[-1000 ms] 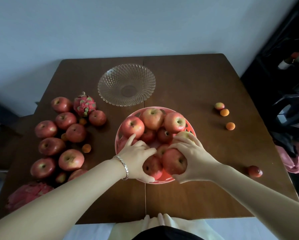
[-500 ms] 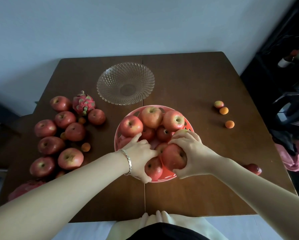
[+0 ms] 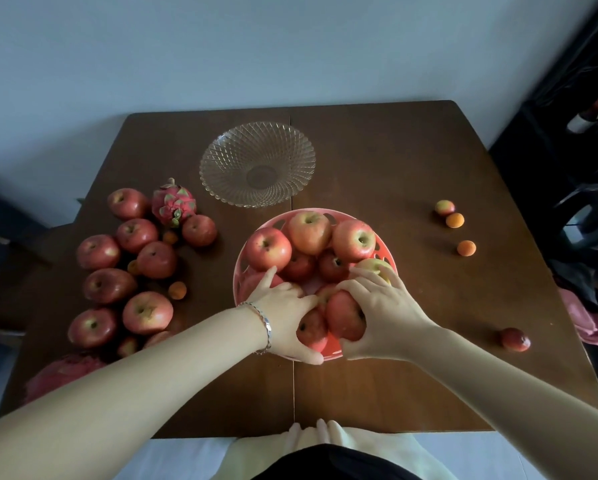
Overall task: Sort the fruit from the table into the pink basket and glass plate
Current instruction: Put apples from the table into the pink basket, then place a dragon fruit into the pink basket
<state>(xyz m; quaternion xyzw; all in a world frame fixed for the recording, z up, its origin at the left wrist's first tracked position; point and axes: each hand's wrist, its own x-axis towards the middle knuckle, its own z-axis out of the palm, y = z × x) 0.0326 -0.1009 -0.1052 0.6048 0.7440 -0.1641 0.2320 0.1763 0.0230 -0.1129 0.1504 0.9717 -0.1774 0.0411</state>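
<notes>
Down at the near rim of the pink basket [image 3: 239, 277], both hands are busy: the left hand [image 3: 283, 317] curls round a small apple [image 3: 311, 330], and the right hand [image 3: 384, 317] wraps a bigger apple [image 3: 345, 317] right beside it, the two fruits touching. Both look like they are being settled into the pile. The basket is filling nicely, with a good heap of apples stacked up behind the fingers. There is plenty left, though! Out on the table [image 3: 377, 386] to the left, a whole crowd of loose apples [image 3: 147, 312] waits with little orange fruits [image 3: 177, 290] tucked among them, and a dragon fruit [image 3: 173, 201] stands at the far end of that bunch. To the right, a small red fruit [image 3: 515, 339] sits alone, and three more small ones [image 3: 466, 248] lie further back. Farthest off, the glass plate [image 3: 221, 157] holds nothing at all, so I'd call this roughly the halfway mark at best.
</notes>
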